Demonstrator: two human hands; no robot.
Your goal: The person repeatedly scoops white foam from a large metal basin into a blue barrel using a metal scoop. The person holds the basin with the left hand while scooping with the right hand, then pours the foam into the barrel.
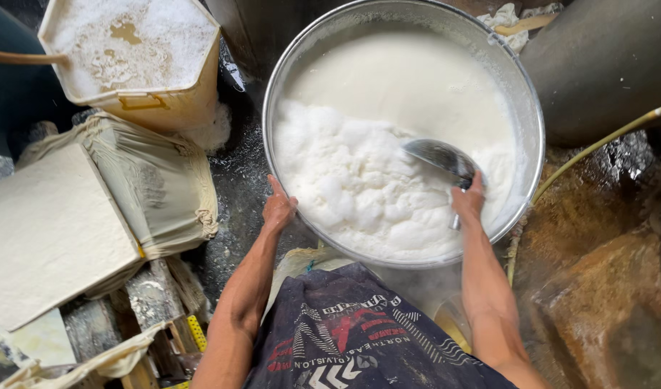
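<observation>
Ladle [440, 157] bowl up-left, handle toward right hand [469, 200]

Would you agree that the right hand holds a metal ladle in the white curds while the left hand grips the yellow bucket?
Not quite: the head view shows the left hand resting on the rim of the big metal basin, not the bucket. The right hand does hold the ladle in the curds.

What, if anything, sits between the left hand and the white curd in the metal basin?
Only the basin's own rim. The left hand rests on that edge, just outside the white curd. The right hand is already inside, holding the metal ladle against the curd.
</observation>
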